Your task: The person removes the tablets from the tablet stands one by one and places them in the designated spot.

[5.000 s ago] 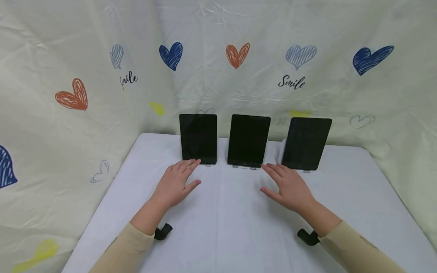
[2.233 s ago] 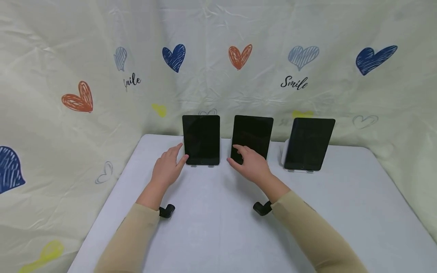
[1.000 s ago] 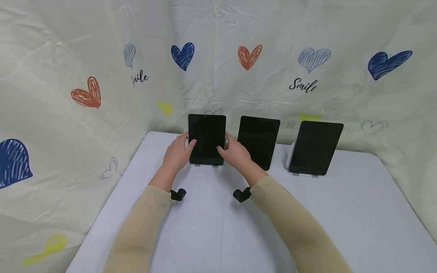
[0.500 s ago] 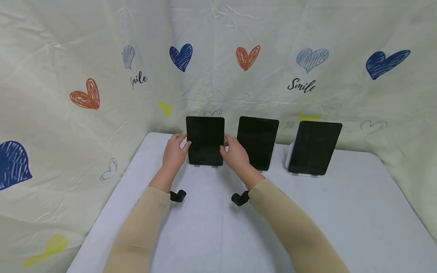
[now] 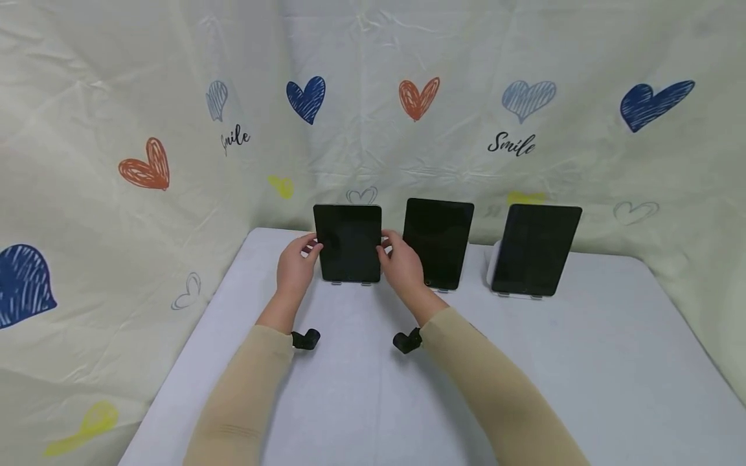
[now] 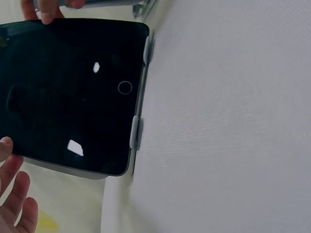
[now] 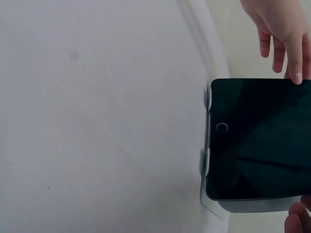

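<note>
Three black-screened tablets stand in a row at the back of the white table. Both hands are at the leftmost tablet (image 5: 350, 243), one at each side edge. My left hand (image 5: 296, 265) pinches its left edge, thumb on the front and fingers curled behind. My right hand (image 5: 402, 264) pinches the opposite edge the same way. In the left wrist view, grey stand hooks (image 6: 134, 132) sit at the tablet's lower edge, beside the round home button. The right wrist view shows the stand (image 7: 257, 205) partly hidden behind the tablet.
The middle tablet (image 5: 440, 243) stands close beside my right hand, overlapped by it in the head view. Farther right is another tablet (image 5: 536, 249) on its stand. A pale curtain (image 5: 373, 149) with printed hearts hangs right behind the white table (image 5: 373, 401).
My hands came from lower on the table to the leftmost tablet, the right hand crossing leftward, and took its side edges. Its top edge has since dropped and looks wider, tilting toward me.
</note>
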`<state>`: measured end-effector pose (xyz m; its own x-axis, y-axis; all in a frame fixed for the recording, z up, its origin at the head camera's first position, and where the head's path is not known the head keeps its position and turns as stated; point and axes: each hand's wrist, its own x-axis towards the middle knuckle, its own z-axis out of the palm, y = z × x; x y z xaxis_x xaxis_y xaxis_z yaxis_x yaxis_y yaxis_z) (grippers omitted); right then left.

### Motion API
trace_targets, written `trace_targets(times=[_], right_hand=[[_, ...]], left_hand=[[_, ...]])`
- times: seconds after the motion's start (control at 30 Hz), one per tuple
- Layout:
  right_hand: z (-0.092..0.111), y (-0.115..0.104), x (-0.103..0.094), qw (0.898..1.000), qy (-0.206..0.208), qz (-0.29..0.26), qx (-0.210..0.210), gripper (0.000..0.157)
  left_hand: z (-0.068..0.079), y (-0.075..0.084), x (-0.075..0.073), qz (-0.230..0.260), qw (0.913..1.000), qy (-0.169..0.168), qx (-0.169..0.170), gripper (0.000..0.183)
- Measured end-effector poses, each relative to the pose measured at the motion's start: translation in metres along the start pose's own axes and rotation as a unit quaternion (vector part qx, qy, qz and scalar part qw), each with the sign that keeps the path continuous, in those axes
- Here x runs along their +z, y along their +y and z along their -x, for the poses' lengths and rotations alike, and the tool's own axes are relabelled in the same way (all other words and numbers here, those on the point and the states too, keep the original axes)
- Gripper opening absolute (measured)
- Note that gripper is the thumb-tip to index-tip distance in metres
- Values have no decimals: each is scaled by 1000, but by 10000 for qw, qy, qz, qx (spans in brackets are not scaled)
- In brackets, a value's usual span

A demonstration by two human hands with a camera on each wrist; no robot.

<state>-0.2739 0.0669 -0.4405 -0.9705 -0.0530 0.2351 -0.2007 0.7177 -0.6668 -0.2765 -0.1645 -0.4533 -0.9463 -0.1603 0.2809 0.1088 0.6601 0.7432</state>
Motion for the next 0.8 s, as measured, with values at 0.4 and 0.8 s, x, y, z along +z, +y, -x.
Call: trace_targets(times=[0.4,0.8], right_hand=[[5,1,0,9984,-36,-542,136,35],[20,3,-2,9926,320,-1167,141,41]], left_hand=[[10,-3,6,724,9967,355,-130,35],[23,2,-1,983,9935,573,59,36]])
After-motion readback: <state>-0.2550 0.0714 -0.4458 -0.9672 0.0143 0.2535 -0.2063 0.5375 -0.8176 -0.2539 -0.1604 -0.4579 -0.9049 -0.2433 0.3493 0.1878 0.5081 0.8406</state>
